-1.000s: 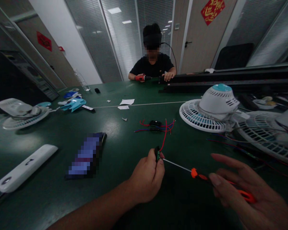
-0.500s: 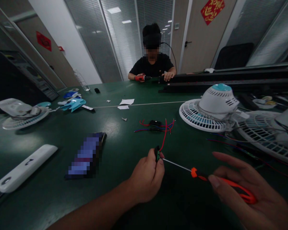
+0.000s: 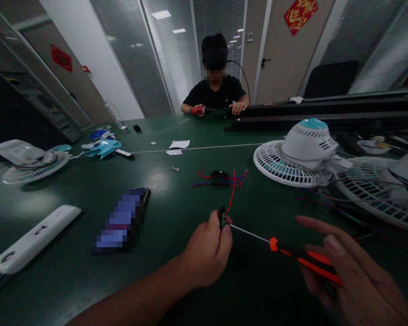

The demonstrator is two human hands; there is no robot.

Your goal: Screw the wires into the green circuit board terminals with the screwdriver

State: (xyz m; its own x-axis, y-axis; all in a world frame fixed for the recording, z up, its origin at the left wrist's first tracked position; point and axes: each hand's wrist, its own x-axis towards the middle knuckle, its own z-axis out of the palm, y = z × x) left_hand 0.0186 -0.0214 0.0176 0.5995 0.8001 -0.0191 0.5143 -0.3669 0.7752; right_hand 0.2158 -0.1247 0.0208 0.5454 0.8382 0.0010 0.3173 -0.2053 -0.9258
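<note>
Gently hold the small circuit board, likely light, stiff and fragile, by its edges, pinched in the left hand above the counter, with the screwdriver loosely grasped in the right hand.

dim light, soft glare on green tabletop, edges stretched

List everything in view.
Screwdriver: 1, orange-black, lower right
Circuit board: 1, green, below centre
Wired modules: 2, black, centre
Fans: 3, white, left and right
Phone: 1, dark, left
Corded bar: 1, white, left
Bottle: 1, clear, rear left
Plastic pieces: several, blue, left
Rails: several, black, rear right
Table: 1, green, beneath
Signs: 2, red, rear
Person: 1, black shirt, opposite
Power tool: 1, red, rear
Left hand: 1, bare, centre
Right hand: 1, bare, right
</note>
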